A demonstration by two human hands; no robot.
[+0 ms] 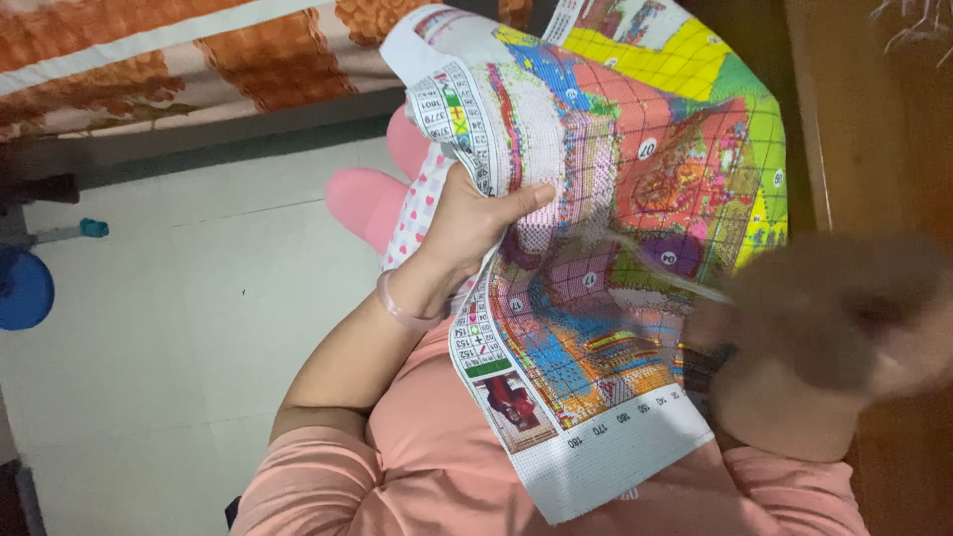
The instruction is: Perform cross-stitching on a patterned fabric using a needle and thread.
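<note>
The right hand [834, 318] is a motion-blurred smear, its grip unreadable, and the embroidery canvas [615, 199] runs off the top edge.

Single head-worn view, steeply downward and close over the lap, floor at left.

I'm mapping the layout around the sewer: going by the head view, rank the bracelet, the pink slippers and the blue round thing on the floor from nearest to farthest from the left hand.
1. Bracelet: on the wrist, right below the left hand, which grips the cloth.
2. Slippers: just left of the hand, on the floor.
3. Blue round thing: far left edge.
</note>
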